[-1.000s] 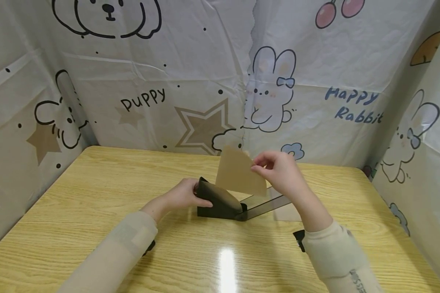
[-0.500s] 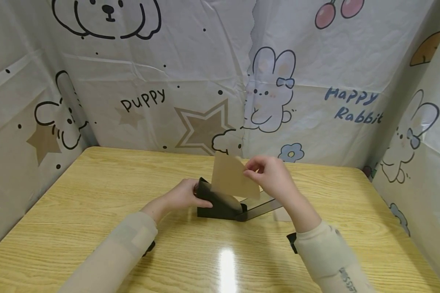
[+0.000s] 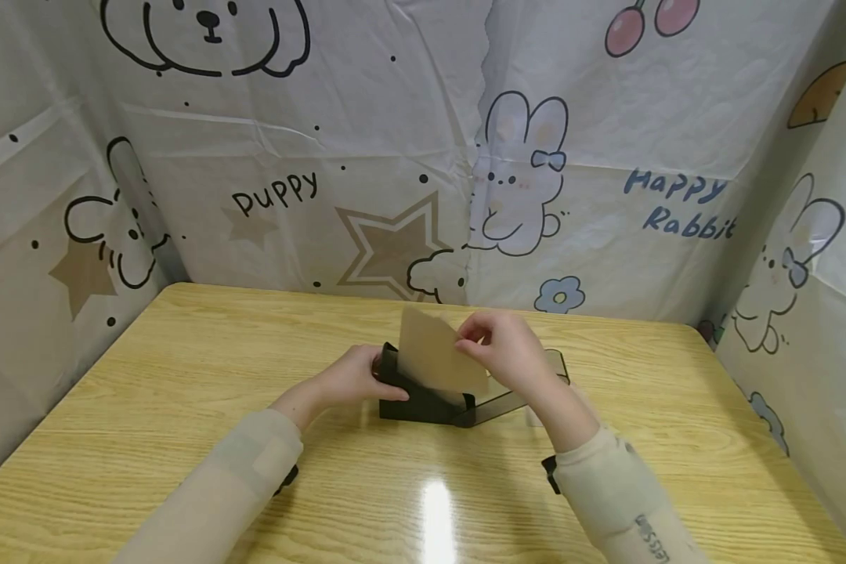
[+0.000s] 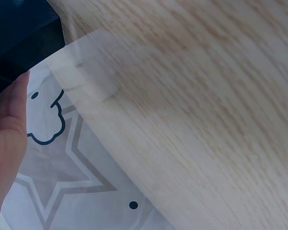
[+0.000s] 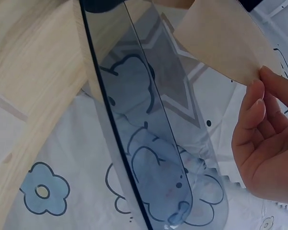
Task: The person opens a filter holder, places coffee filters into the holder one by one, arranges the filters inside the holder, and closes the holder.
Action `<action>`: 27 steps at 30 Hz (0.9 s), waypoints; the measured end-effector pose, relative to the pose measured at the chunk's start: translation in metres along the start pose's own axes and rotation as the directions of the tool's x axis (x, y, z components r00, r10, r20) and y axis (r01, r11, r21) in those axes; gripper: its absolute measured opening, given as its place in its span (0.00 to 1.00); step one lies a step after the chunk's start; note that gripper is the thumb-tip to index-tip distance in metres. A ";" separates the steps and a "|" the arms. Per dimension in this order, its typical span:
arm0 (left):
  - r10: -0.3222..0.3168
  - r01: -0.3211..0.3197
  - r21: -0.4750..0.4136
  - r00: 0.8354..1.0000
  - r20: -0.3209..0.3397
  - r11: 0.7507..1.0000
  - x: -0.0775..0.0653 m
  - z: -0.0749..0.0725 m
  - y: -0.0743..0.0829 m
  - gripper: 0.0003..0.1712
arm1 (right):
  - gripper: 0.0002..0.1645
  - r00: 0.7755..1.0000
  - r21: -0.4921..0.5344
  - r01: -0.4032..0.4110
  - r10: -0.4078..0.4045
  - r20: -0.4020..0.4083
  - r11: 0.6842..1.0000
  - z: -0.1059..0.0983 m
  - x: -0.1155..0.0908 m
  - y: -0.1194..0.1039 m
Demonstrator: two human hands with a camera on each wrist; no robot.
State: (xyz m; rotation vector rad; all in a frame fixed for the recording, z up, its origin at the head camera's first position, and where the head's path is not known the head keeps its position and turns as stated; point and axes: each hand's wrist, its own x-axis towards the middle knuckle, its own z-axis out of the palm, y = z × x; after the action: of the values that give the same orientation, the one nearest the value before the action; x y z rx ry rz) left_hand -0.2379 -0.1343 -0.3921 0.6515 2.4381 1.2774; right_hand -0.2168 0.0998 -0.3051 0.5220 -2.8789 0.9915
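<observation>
In the head view, a black, slope-sided box [image 3: 423, 407] sits on the wood-grained table [image 3: 352, 486], its smooth see-through lid [image 5: 129, 105] swung out toward three o'clock. From nine o'clock the left hand [image 3: 348, 376] grips the box, thumb along its wall. At two o'clock the right hand [image 3: 507, 348] pinches a thin, matt brown sheet [image 3: 433, 352], flat and tilted, just above the box's one o'clock side.

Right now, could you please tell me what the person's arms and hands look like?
The left sleeve and right sleeve are cream; the right one bears dark lettering, hard to read. A small black piece shows beside each sleeve. The left hand and right hand are bare, without gloves.
</observation>
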 end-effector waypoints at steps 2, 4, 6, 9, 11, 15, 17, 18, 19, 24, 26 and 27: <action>-0.008 0.008 0.000 1.000 -0.005 1.000 0.000 0.000 0.000 0.20 | 0.03 1.000 -0.006 0.002 -0.002 0.006 1.000 0.002 0.000 0.000; -0.013 0.013 -0.003 1.000 -0.008 1.000 0.000 0.000 0.000 0.20 | 0.03 1.000 -0.013 -0.009 0.009 0.018 1.000 0.005 0.001 0.001; -0.017 0.016 -0.005 1.000 -0.010 1.000 0.000 0.000 0.001 0.21 | 0.03 1.000 -0.023 -0.009 0.009 0.028 1.000 0.007 0.001 0.001; -0.021 0.021 -0.007 1.000 -0.011 1.000 0.000 -0.001 0.001 0.22 | 0.03 0.999 -0.038 -0.012 0.014 0.043 0.999 0.011 0.001 0.001; -0.022 0.022 -0.006 1.000 -0.012 1.000 0.000 -0.001 0.001 0.22 | 0.03 0.999 -0.044 -0.002 0.004 0.049 0.999 0.013 0.001 0.001; -0.021 0.020 -0.006 1.000 -0.011 1.000 0.000 -0.001 0.001 0.22 | 0.03 0.998 -0.055 0.012 -0.009 0.058 0.998 0.019 0.002 0.003; -0.019 0.019 -0.005 1.000 -0.009 1.000 0.000 -0.002 0.001 0.22 | 0.03 0.998 -0.064 0.012 -0.007 0.067 0.998 0.022 0.002 0.004; -0.019 0.019 -0.005 1.000 -0.007 1.000 0.000 -0.002 0.001 0.22 | 0.03 0.997 -0.070 0.007 -0.002 0.071 0.997 0.024 0.002 0.005; -0.019 0.018 -0.007 1.000 -0.005 1.000 0.000 -0.002 0.002 0.22 | 0.03 0.997 -0.075 0.005 0.001 0.077 0.997 0.026 0.002 0.005; -0.007 0.007 -0.015 1.000 0.004 1.000 0.000 -0.002 0.003 0.21 | 0.03 0.996 -0.100 -0.007 0.015 0.088 0.995 0.033 0.001 0.005; -0.003 0.003 -0.017 1.000 0.004 1.000 0.000 -0.002 0.003 0.20 | 0.04 0.996 -0.115 -0.009 0.019 0.089 0.993 0.035 0.000 0.004; -0.002 0.002 -0.019 1.000 0.004 1.000 0.000 -0.002 0.003 0.19 | 0.04 0.996 -0.124 -0.011 0.022 0.090 0.992 0.036 0.000 0.004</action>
State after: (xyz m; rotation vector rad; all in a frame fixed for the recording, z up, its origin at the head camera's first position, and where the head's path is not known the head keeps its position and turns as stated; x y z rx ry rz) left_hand -0.2379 -0.1344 -0.3879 0.6459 2.4199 1.2950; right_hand -0.2159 0.0805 -0.3360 0.5491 -3.0042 0.8054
